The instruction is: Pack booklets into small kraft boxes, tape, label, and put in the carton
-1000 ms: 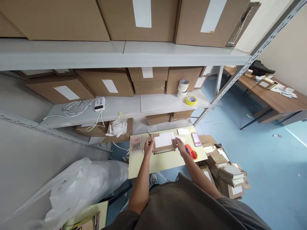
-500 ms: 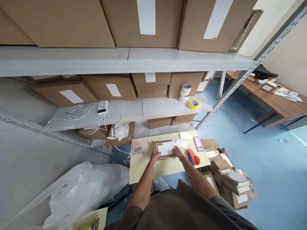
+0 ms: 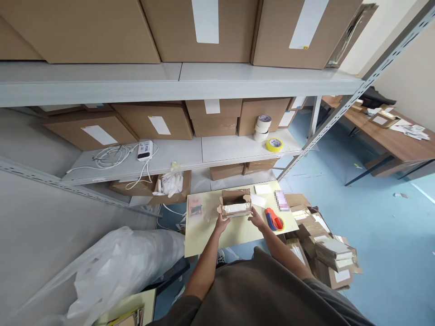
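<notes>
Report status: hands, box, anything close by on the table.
Left hand and right hand grip the small cardboard box, tipped on edge on the yellow table. Tape dispenser just right of the right hand; white label behind it.

Small box (image 3: 235, 203): brown, white front
Table (image 3: 238, 231): pale yellow
Tape dispenser (image 3: 273, 219): red and blue
Floor (image 3: 374, 217): blue
Tape roll (image 3: 273, 144): yellow

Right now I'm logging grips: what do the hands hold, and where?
A small cardboard box, tipped up on the table; left hand at its lower left corner, right hand at its lower right.
</notes>
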The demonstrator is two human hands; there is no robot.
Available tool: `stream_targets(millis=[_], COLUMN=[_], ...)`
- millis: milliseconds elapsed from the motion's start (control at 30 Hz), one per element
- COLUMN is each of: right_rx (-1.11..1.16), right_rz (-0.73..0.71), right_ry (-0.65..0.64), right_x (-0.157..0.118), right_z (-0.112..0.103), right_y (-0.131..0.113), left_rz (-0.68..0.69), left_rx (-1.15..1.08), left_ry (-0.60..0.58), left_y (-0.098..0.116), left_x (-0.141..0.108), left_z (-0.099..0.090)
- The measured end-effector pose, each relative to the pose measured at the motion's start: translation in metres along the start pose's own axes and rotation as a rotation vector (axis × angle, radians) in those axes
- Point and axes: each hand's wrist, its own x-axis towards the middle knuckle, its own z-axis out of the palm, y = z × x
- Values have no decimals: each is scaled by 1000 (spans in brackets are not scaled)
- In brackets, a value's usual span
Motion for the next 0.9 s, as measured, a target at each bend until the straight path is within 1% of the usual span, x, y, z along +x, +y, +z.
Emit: stream_targets(millis=[67, 100, 133, 167, 233, 267, 300, 333, 367, 400, 467, 533, 633, 733, 833, 900], right_rx=[33, 26, 13, -3, -42, -66, -89, -109, -123, -130, -128, -99, 6, 109, 164, 163], right_rz=[31, 35, 36, 40, 49, 41, 20, -11, -44, -69, -83, -56, -6, 41, 63, 37], right_ry=[-26, -30, -25, -14, 19, 37, 52, 64, 76, 88, 104, 102, 110, 174, 226, 268], right_x=[0, 0, 0, 1, 2, 2, 2, 1, 1, 0, -2, -4, -7, -11, -15, -16], right_z=[3, 2, 1, -1, -6, -7, -8, -8, -8, -7, -6, -5, -3, -2, -3, -4], right_y=[12, 15, 18, 19, 18, 17, 14, 12, 8, 5, -4, -13, -25, -38, -50, -59], left_rz=[-16, -18, -6, 31, 170, 259, 346, 420, 476, 501, 468, 412, 406, 477, 544, 547], left_rx=[60, 98, 140, 189, 311, 387, 473, 565, 664, 760, 926, 1039, 1068, 964, 783, 656], left_ry=[-11, 11, 72, 169, 377, 421, 397, 311, 173, 53, -79, -113, -84, -58, -126, -177], left_y=[4, 8, 13, 19, 33, 41, 49, 57, 65, 71, 80, 83, 77, 62, 44, 33], left_x=[-4, -6, -8, -10, -13, -13, -12, -11, -8, -4, 4, 12, 16, 14, 9, 7], left_z=[0, -1, -4, -7, -13, -15, -16, -17, -16, -15, -12, -9, -8, -11, -16, -20])
